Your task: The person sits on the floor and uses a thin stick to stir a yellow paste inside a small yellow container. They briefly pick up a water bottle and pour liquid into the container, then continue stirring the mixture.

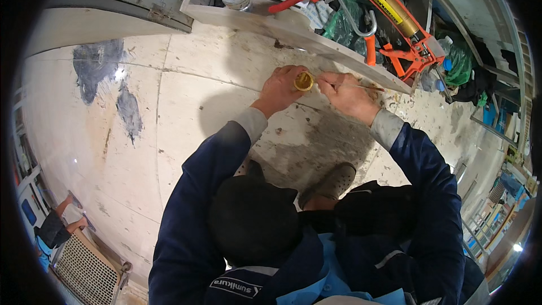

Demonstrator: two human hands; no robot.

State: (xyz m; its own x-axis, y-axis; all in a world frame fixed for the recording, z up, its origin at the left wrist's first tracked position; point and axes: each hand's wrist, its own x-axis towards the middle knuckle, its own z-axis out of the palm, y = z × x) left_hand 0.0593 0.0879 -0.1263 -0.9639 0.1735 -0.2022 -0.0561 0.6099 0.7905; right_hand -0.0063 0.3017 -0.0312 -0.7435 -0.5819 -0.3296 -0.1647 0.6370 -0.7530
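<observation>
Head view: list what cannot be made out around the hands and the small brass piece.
- Brass fitting: mostly wrapped by the left hand; only one round end shows.
- Right hand: something thin runs from its fingers, too small to identify.
- Caulking gun: rear cut off by the top edge.
- Tray contents: partly hidden behind its rim.

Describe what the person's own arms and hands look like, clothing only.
Both hands are bare, no gloves: the left hand and the right hand. Each forearm wears a dark navy jacket sleeve, loose and creased, with a light grey inner cuff showing at the wrist; the right side has the same grey cuff. No watch or rings can be made out.
</observation>
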